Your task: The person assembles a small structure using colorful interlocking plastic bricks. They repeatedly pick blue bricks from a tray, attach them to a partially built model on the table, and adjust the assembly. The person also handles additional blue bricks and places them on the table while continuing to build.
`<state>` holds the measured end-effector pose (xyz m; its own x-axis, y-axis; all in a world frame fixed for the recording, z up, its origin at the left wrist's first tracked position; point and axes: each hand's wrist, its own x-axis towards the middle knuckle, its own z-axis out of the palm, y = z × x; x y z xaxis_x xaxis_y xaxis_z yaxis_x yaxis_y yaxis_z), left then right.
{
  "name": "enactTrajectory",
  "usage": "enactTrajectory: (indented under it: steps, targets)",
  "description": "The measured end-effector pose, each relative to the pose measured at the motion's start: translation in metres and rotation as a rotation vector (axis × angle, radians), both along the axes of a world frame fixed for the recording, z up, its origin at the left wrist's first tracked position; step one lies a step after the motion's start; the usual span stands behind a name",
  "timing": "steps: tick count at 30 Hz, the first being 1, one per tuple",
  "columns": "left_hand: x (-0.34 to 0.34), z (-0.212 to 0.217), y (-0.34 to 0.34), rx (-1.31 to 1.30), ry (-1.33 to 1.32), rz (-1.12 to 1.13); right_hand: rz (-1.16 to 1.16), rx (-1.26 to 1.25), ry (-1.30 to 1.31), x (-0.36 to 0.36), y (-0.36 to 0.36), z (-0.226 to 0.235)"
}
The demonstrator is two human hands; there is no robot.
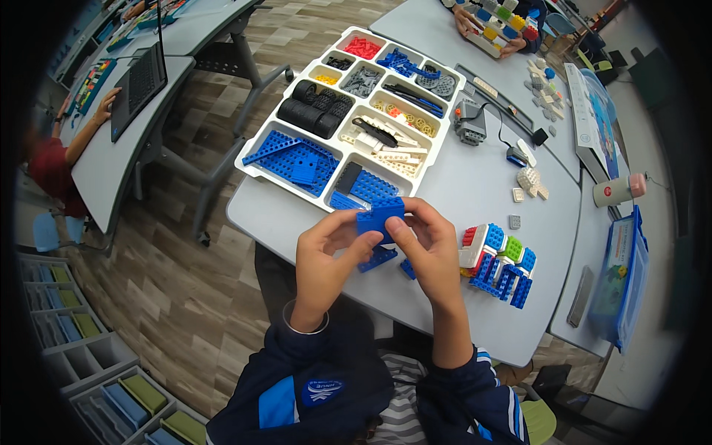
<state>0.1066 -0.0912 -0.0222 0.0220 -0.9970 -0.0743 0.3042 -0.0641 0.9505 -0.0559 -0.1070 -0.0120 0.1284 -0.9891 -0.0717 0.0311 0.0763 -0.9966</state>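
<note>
Between my two hands, over the near edge of the table, is a blue building-brick piece (376,221) with a flat face and studs along its top. My left hand (332,252) grips its left side, thumb on the front. The right hand (426,245) pinches its right side, its thumb pressed on the front face. Below my hands, partly hidden by the fingers, more blue bricks (380,259) show. To the right stands a built brick model (498,261) in white, red, blue and green.
Beyond my hands lies a white sorting tray (247,169) of bricks, plates, wheels and gears. A grey motor box (470,122) with a cable and loose white bricks (528,180) lie right of it. Across the table another person's hands hold a brick build (498,33). A bottle (615,190) stands far right.
</note>
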Motion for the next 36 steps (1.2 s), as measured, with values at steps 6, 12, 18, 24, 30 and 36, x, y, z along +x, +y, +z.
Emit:
enactTrajectory:
  steps: [6, 12, 18, 24, 30, 36]
  targets:
    - [-0.003, 0.003, 0.006, -0.063, -0.054, 0.047, -0.019, -0.095, -0.111, -0.002, 0.002, 0.006]
    - [-0.005, 0.007, 0.013, -0.290, -0.178, 0.191, 0.075, -0.264, 0.000, -0.007, 0.001, 0.013]
    - [-0.002, 0.014, 0.018, -0.161, -0.021, 0.113, 0.114, -0.396, 0.248, -0.010, 0.004, 0.019]
    - [-0.001, 0.013, 0.015, -0.142, -0.203, 0.084, 0.139, -0.387, 0.363, -0.007, 0.009, 0.011]
    - [-0.006, 0.012, 0.011, -0.218, -0.301, 0.087, 0.066, -0.415, 0.478, -0.006, 0.008, 0.012]
    - [-0.010, 0.004, 0.008, -0.183, -0.153, 0.107, 0.001, -0.365, 0.384, -0.002, 0.009, 0.013]
